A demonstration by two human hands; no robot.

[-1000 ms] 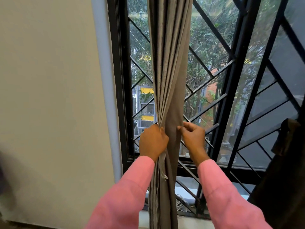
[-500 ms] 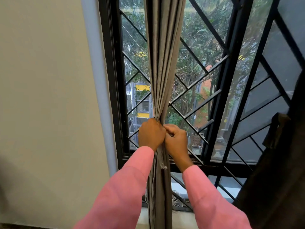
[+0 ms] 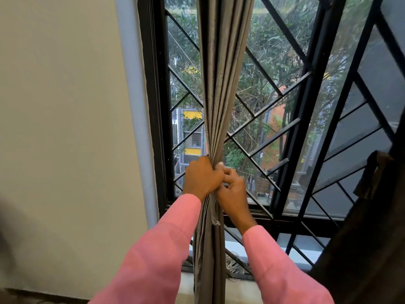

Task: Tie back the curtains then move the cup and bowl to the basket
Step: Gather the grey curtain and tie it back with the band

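One grey curtain (image 3: 221, 84) is seen gathered into a single narrow bundle of folds, hung in front of the left part of one window whose black frame (image 3: 153, 106) is crossed by a black diagonal grille (image 3: 274, 88). The bundle is held at its narrowest point by two hands, both placed side by side and touching. The left hand (image 3: 202, 175) is wrapped round the bundle from the left, its fingers curled about the cloth and hidden behind it. The right hand (image 3: 232, 189) is pressed against the bundle from the right, its fingers (image 3: 228, 172) bent and drawn together in a pinch at the folds; what exactly is pinched is too blurred to be told. One frayed strip (image 3: 215, 218) of grey cloth is seen hanging just below the hands. Two pink sleeves (image 3: 153, 260) are worn. A second, dark curtain (image 3: 361, 249) is seen at the right edge, and one pale wall (image 3: 65, 128) to the left.
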